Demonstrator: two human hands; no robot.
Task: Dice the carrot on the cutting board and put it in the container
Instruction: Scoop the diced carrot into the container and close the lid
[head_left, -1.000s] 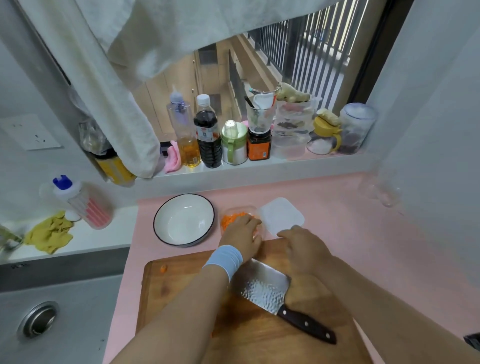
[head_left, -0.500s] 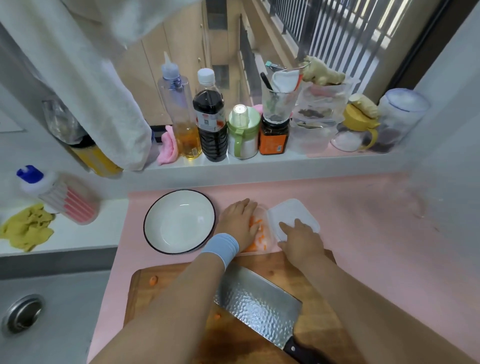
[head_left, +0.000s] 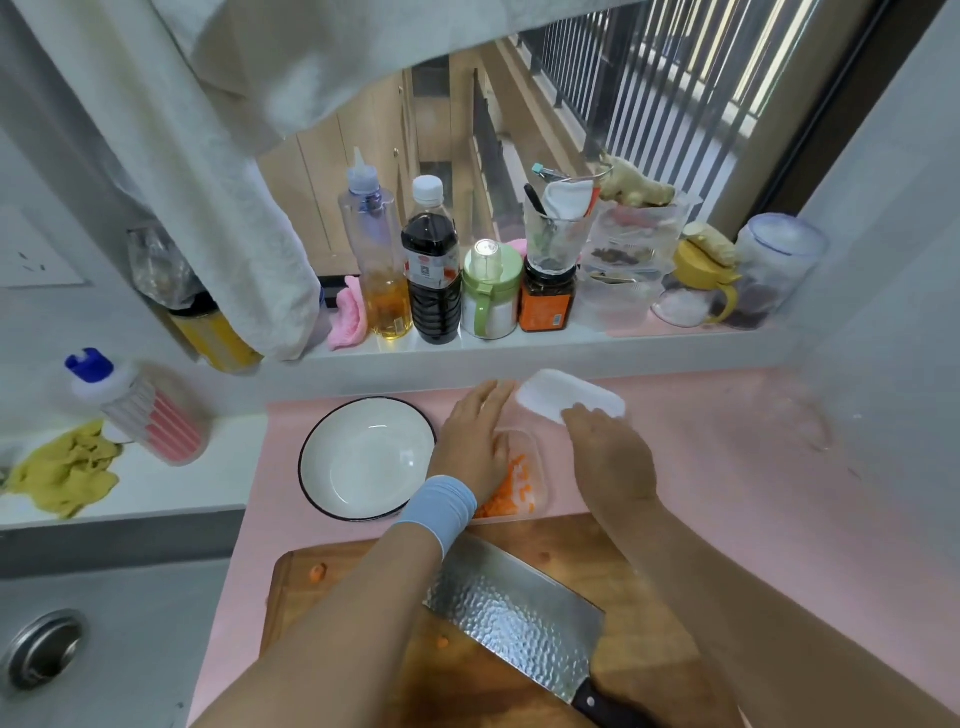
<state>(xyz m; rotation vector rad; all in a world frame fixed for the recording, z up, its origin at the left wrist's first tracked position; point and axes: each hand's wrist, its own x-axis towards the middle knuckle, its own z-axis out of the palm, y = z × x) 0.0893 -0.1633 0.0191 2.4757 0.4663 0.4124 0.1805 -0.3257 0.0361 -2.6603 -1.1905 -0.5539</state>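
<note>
A clear plastic container (head_left: 530, 480) holding diced carrot (head_left: 511, 496) stands on the pink counter just beyond the wooden cutting board (head_left: 626, 569). My left hand (head_left: 475, 441) lies palm down on the container's left side with its fingers straight. My right hand (head_left: 608, 452) grips the near edge of the white lid (head_left: 569, 397), which is tilted up behind the container. A cleaver (head_left: 514, 616) lies flat on the board, its handle under my right forearm. Two small carrot bits (head_left: 318, 571) are left on the board.
An empty white bowl (head_left: 363, 457) with a dark rim sits left of the container. Bottles and jars (head_left: 431, 270) line the sill behind. A sink (head_left: 41, 649) is at the lower left, with a yellow cloth (head_left: 67, 473) and a dish-soap bottle (head_left: 135, 405) above it.
My right hand has taken hold of the lid and raised it off the counter. My left hand has stayed on the container. The camera has tilted forward.
</note>
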